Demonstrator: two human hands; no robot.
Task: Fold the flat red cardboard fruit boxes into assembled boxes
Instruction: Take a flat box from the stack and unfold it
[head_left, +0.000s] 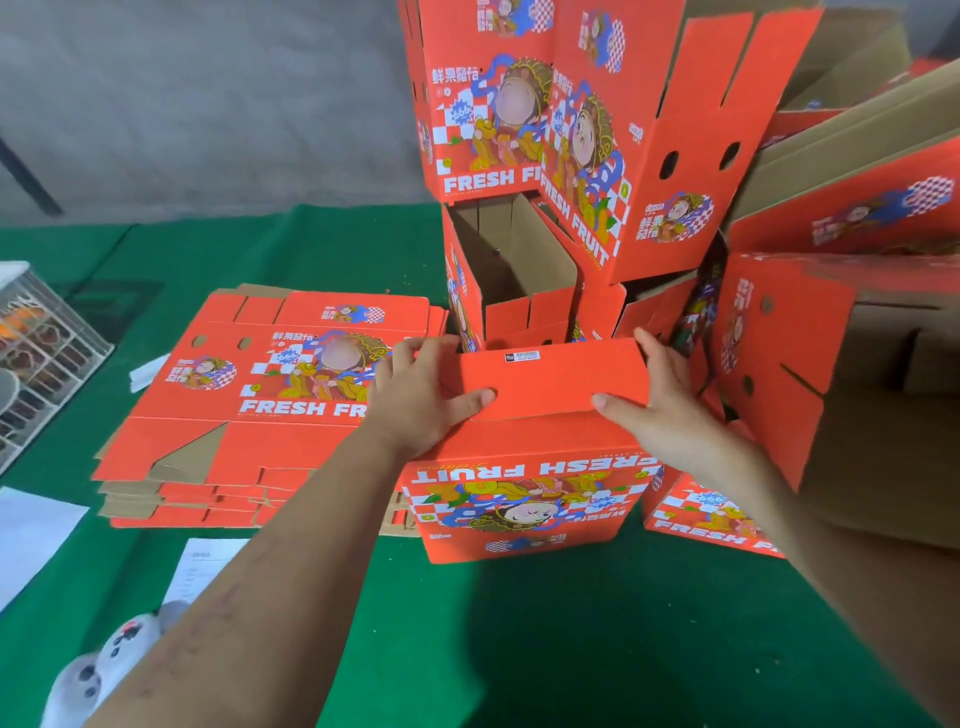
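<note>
Red cardboard fills the view. A person stands one fruit box (524, 457) on a green desk (571, 649), print upside down toward the camera. The left hand (421, 395) and right hand (660, 395) each grip an end of the top panel, fingers (415, 348) curled over its far edge and thumbs pressed flat on top beside the slot (a small label sits near the far edge).

Likely risks: uneven pressing could leave the panel's tabs unlocked, so it springs open; a hard push could tip the leaning pile of assembled boxes (545, 130) just behind.

Counted: one box in hand; one stack of flat boxes (249, 405) at left, too layered to count; at least six assembled boxes behind and right.
</note>
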